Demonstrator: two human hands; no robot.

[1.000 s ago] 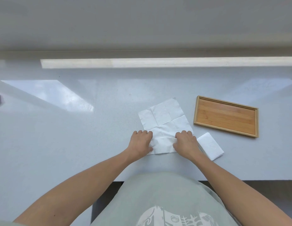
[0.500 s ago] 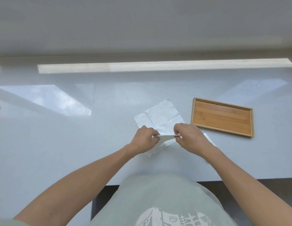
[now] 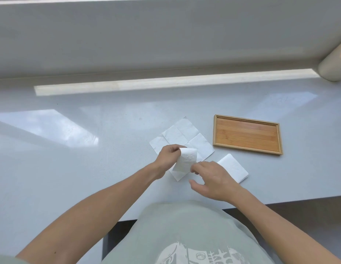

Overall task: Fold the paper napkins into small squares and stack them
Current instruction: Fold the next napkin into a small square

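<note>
Your left hand [image 3: 168, 156] pinches near edge of napkin [image 3: 186, 139], flap curled up and over toward far side; rest lies flat on tabletop [image 3: 89, 168]. Right hand [image 3: 213, 180] hovers loose, fingers spread, holding nothing, just beside flap's right edge. Fold line runs approx left-right. Folded square [image 3: 233, 167] sits right of hands, near tray [image 3: 246, 134].

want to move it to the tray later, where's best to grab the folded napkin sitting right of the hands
Pinch the folded napkin at its far-right corner, coming in from the right. It lies flat and thin on the counter, so slide fingertips under an edge. That corner is clear, while the right hand overlaps its near-left end. The tray sits just beyond.
</note>
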